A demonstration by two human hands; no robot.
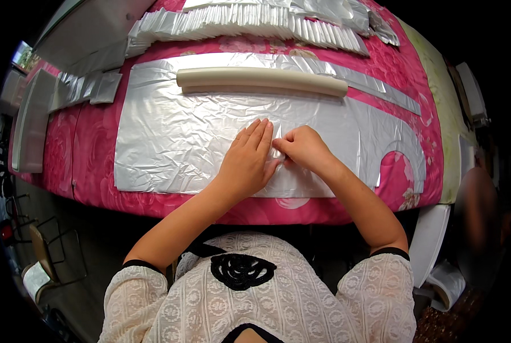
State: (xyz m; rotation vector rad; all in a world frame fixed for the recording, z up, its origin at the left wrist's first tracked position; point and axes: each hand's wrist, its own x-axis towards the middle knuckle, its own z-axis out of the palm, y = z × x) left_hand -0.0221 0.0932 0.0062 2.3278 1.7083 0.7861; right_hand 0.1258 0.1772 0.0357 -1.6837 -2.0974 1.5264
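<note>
A silvery-white plastic bag [170, 137] with a cut-out handle end at the right lies spread and wrinkled before me. My left hand [247, 151] rests flat on it, fingers stretched out and pointing away. Just right of that, my right hand [304, 147] pinches a gathered fold of the bag between thumb and fingers. Beyond both hands, a cream-coloured tube [261, 80] lies crosswise on the bag, touching neither hand.
Pink flowered cloth [324, 214] covers the table. Along the far side runs a long row of folded silvery bags [227, 23]. More folded bags [90, 88] lie at the left, near a pale plastic box [31, 126]. A chair [41, 257] stands on the floor at lower left.
</note>
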